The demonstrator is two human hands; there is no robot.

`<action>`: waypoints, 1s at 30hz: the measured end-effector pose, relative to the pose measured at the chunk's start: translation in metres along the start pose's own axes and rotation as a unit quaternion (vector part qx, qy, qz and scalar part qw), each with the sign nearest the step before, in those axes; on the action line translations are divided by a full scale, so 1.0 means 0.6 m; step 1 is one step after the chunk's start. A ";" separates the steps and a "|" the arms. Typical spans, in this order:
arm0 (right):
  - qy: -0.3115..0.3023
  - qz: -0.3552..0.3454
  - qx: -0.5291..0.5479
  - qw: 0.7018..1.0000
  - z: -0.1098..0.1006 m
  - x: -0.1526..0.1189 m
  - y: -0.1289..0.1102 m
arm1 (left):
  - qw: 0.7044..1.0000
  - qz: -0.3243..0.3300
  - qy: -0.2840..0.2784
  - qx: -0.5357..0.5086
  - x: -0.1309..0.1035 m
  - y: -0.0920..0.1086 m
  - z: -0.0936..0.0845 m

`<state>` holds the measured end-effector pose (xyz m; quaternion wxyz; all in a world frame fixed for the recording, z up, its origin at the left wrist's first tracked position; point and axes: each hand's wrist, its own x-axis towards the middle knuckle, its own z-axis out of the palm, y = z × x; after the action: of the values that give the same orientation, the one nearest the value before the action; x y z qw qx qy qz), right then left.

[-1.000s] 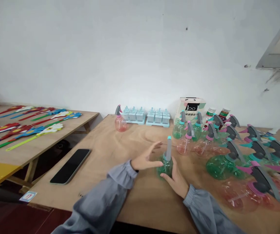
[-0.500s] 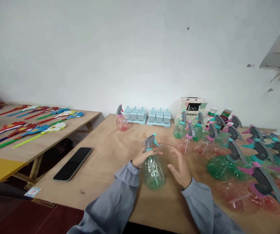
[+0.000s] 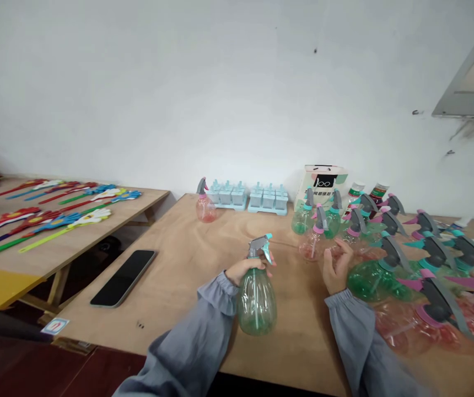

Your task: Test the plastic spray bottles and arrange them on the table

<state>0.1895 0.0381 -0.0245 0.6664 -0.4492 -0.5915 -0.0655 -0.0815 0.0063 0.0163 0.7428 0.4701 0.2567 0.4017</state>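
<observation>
A clear green spray bottle [image 3: 257, 306] with a grey head and teal trigger stands upright near the front of the wooden table [image 3: 171, 286]. My left hand [image 3: 245, 269] is wrapped round its neck, just under the spray head, with fingertips showing by the trigger. To the right, my right hand [image 3: 337, 267] is raised with fingers partly curled and apart, and nothing shows in it. It is nearest to a pink spray bottle [image 3: 312, 243] and the left edge of a group of green and pink spray bottles [image 3: 431, 314].
A phone [image 3: 123, 278] lies at the left. A lone pink spray bottle [image 3: 206, 209], pale blue moulds [image 3: 268, 199] and a printed box [image 3: 319, 184] stand along the wall. Colourful hand-shaped sticks [image 3: 71, 220] cover another table [image 3: 9, 275] at the far left.
My left hand has closed round the bottle's neck, and the spray head has turned slightly. My right hand has moved right, away from that bottle, towards the group.
</observation>
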 end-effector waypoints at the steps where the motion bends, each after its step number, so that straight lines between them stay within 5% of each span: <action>1: -0.005 0.001 -0.005 1.000 0.002 -0.001 0.001 | 1.000 0.005 -0.004 0.004 -0.001 0.001 0.002; 11: -0.035 0.001 -0.041 0.999 0.024 -0.015 0.026 | 0.998 0.024 0.053 -0.008 0.003 0.000 0.002; 17: -0.054 0.010 -0.039 0.998 0.026 -0.023 0.032 | 0.999 0.042 0.015 0.012 -0.001 0.005 0.012; 22: -0.055 0.014 -0.042 0.998 0.031 -0.027 0.039 | 0.997 0.014 0.081 -0.011 0.006 -0.004 0.004; 30: -0.063 0.019 -0.048 0.997 0.036 -0.035 0.048 | 0.998 0.047 0.003 0.035 -0.007 0.008 0.017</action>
<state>0.1855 0.0603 -0.0596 0.6065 -0.4948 -0.6202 -0.0524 -0.0778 -0.0012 0.0249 0.7057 0.5061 0.2503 0.4281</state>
